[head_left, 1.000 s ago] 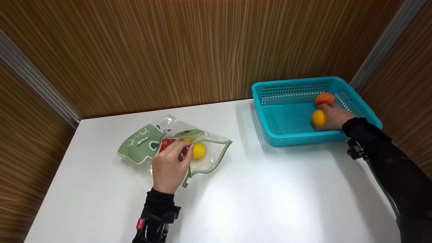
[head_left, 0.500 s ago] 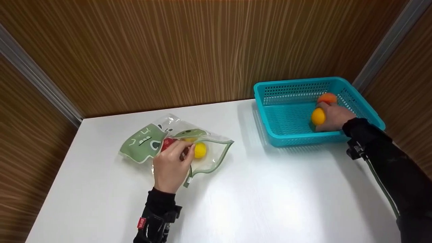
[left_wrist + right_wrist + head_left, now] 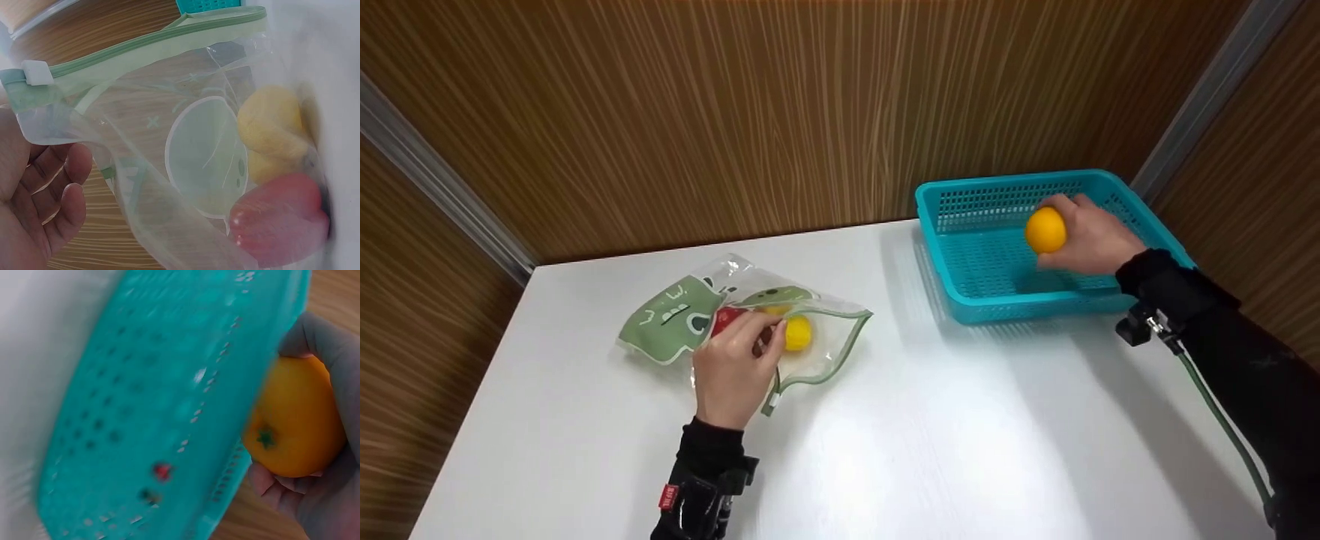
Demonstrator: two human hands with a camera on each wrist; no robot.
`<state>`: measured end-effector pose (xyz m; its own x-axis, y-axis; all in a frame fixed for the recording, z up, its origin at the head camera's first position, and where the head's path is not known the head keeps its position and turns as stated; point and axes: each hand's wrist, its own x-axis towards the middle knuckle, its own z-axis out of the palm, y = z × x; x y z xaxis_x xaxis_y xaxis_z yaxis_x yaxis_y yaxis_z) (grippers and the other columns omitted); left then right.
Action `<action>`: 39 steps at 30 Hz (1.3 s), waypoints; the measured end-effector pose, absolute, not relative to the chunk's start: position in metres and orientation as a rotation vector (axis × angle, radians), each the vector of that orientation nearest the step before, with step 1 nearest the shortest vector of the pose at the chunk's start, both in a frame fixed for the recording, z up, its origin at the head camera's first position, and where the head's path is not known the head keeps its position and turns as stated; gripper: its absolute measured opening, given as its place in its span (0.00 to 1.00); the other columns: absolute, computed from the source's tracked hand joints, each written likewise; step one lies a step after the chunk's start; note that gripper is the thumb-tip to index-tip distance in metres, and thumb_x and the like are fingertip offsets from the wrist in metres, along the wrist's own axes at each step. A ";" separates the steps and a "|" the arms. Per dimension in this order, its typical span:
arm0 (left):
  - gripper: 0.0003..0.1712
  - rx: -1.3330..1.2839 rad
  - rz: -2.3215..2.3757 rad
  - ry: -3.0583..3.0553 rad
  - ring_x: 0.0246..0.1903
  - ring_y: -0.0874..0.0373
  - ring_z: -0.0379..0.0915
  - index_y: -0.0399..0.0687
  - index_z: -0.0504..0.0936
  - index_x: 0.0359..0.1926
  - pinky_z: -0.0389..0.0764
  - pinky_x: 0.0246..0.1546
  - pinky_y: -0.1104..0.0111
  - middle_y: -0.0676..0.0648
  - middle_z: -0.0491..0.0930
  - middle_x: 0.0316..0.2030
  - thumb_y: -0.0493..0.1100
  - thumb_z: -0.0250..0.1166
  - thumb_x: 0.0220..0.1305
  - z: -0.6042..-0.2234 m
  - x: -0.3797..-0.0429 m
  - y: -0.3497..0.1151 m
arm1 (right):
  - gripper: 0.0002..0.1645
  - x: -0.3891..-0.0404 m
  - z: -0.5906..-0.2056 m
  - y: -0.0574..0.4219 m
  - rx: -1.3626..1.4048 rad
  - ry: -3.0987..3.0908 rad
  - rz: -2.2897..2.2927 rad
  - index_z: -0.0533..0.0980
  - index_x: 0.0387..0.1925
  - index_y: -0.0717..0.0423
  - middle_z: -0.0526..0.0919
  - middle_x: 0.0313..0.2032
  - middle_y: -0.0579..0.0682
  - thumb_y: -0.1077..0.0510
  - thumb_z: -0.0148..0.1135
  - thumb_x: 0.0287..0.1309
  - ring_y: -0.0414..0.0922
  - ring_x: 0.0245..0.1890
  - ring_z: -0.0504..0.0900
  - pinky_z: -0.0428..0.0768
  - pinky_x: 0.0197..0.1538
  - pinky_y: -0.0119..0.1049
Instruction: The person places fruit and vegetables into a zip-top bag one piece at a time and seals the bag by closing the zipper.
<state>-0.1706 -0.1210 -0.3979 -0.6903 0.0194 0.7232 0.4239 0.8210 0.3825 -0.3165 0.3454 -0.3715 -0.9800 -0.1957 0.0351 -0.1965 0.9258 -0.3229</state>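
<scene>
My left hand (image 3: 733,367) pinches the edge of a clear zip bag (image 3: 669,324) printed with green cartoon faces, close to its white slider (image 3: 37,73). The bag's mouth gapes toward the right. Inside lie a red, glossy piece shaped like a bell pepper (image 3: 278,219) and yellow, round fruit (image 3: 271,117). My right hand (image 3: 1095,238) grips an orange (image 3: 1045,230) with a green star-shaped stem mark, raised over the turquoise basket (image 3: 997,304). Thumb and fingers wrap the orange from its right side. The peach-coloured fruit in the basket is hidden behind this hand in the head view.
The bag and basket rest on a white table (image 3: 877,420), basket at the back right. A wood-grain panel (image 3: 735,127) rises behind, with more panels at both sides. A green cable (image 3: 1222,416) runs along my right sleeve.
My right hand has lifted the orange from the basket's floor, moving up and slightly left. The peach-coloured fruit has gone out of sight behind the hand. My left hand still pinches the bag.
</scene>
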 end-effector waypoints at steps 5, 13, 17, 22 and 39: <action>0.05 -0.325 -0.693 -2.254 0.23 0.61 0.78 0.48 0.86 0.33 0.76 0.22 0.71 0.51 0.85 0.27 0.44 0.67 0.57 -0.399 -0.172 -0.121 | 0.44 -0.309 -0.361 0.324 0.388 -2.992 0.546 0.60 0.64 0.50 0.67 0.51 0.61 0.52 0.69 0.45 0.55 0.43 0.70 0.75 0.45 0.51; 0.05 -0.321 -0.698 -2.269 0.23 0.62 0.78 0.49 0.86 0.33 0.76 0.22 0.71 0.51 0.85 0.27 0.44 0.67 0.57 -0.398 -0.172 -0.120 | 0.45 -0.289 -0.351 0.278 0.513 -2.919 0.627 0.60 0.64 0.46 0.68 0.54 0.55 0.53 0.70 0.43 0.51 0.46 0.70 0.77 0.48 0.52; 0.04 -0.326 -0.688 -2.260 0.22 0.61 0.78 0.49 0.85 0.33 0.75 0.22 0.71 0.52 0.84 0.26 0.43 0.67 0.57 -0.398 -0.172 -0.121 | 0.45 -0.274 -0.352 0.252 0.594 -2.881 0.694 0.61 0.63 0.45 0.68 0.53 0.53 0.53 0.71 0.42 0.49 0.47 0.71 0.78 0.50 0.51; 0.05 -0.326 -0.683 -2.250 0.22 0.59 0.79 0.49 0.85 0.33 0.75 0.21 0.70 0.52 0.84 0.26 0.44 0.67 0.57 -0.397 -0.173 -0.121 | 0.44 -0.255 -0.357 0.220 0.707 -2.797 0.789 0.62 0.62 0.45 0.69 0.54 0.50 0.53 0.72 0.41 0.48 0.48 0.72 0.79 0.50 0.49; 0.04 -0.326 -0.703 -2.263 0.22 0.62 0.77 0.49 0.85 0.32 0.75 0.22 0.71 0.52 0.84 0.25 0.44 0.67 0.58 -0.396 -0.172 -0.120 | 0.45 -0.216 -0.394 0.142 0.830 -2.645 1.176 0.64 0.60 0.40 0.73 0.55 0.42 0.52 0.75 0.38 0.42 0.48 0.75 0.78 0.49 0.39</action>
<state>-0.1716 -0.1200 -0.3958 -0.7000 0.0229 0.7138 0.4233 0.8183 0.3889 -0.2158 0.1416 -0.3936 -0.8401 -0.4314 0.3287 -0.5330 0.5447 -0.6474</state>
